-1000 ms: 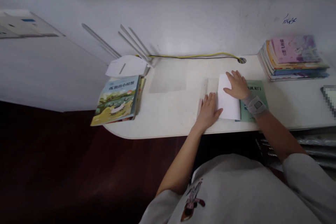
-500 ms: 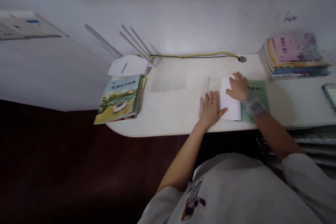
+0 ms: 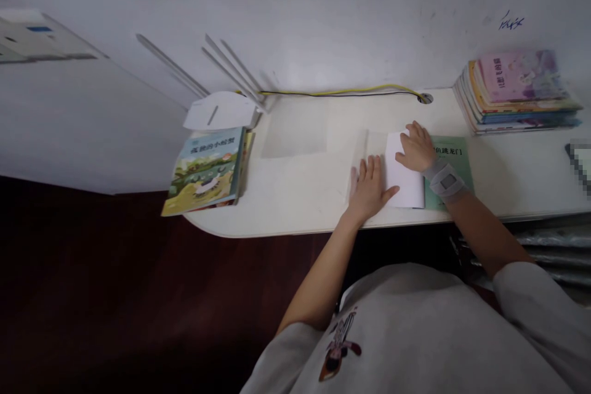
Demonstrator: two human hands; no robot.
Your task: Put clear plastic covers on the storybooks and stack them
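Because the white paper (image 3: pixel 405 188) seems to need holding flat, we press on the desk (image 3: pixel 300 197) with our left hand (image 3: pixel 369 191) and right hand (image 3: pixel 416 148), fingers spread apart, beside the green book (image 3: pixel 450 166).

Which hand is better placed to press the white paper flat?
Probably the right hand: it rests on the white paper, while the left hand lies beside it, only its thumb reaching the edge.

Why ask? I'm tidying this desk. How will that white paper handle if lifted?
The white paper looks thin, so it will probably flop when lifted. Flat under the right hand, it likely weighs little. It may slide easily off the green book.
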